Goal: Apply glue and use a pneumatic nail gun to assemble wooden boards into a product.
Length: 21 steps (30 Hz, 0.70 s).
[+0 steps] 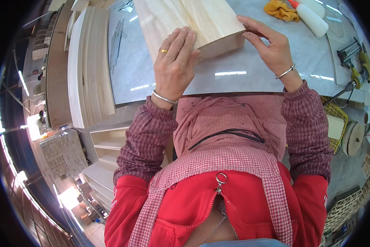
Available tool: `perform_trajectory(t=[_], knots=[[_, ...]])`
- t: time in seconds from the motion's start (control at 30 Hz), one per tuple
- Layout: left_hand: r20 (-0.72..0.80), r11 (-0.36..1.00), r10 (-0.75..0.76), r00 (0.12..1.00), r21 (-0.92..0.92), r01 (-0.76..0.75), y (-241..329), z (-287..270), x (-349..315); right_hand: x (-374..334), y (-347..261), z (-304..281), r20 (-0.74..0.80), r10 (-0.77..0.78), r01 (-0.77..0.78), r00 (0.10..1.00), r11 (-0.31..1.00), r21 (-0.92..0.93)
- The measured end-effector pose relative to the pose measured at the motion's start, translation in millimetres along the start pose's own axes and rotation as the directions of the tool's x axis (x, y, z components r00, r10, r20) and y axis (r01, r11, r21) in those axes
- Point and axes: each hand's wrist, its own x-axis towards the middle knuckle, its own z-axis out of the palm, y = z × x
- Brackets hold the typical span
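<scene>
A pale wooden box-like piece (209, 22) with a grained top lies at the far middle of the glossy grey tabletop (218, 80). My left hand (173, 61), with a ring on one finger, rests flat on its top near the front left edge, fingers stretched out. At the near right corner, my right hand (271, 46) has thumb and forefinger pinched together. A thin dark sliver shows between those fingers, too small to name. The underside of the wooden piece is hidden.
Long wooden boards (90, 66) stand stacked left of the table. At the far right lie an orange cloth (281, 10) and a white squeeze bottle (312, 20) with a red tip. A nail gun (353, 68) sits at the right edge, above a yellow basket (337, 123).
</scene>
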Motion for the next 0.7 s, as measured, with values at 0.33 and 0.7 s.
perform_trajectory(t=[0.33,0.7], knots=[[0.039,0.999,-0.013,0.999,-0.033,0.014,3,-1,2,4,9,1,0.101,0.065,-0.085,0.993,0.975,0.204],[0.062,0.999,-0.026,0.998,-0.031,0.028,4,-4,2,9,15,4,0.078,0.069,-0.086,0.995,0.968,0.237]])
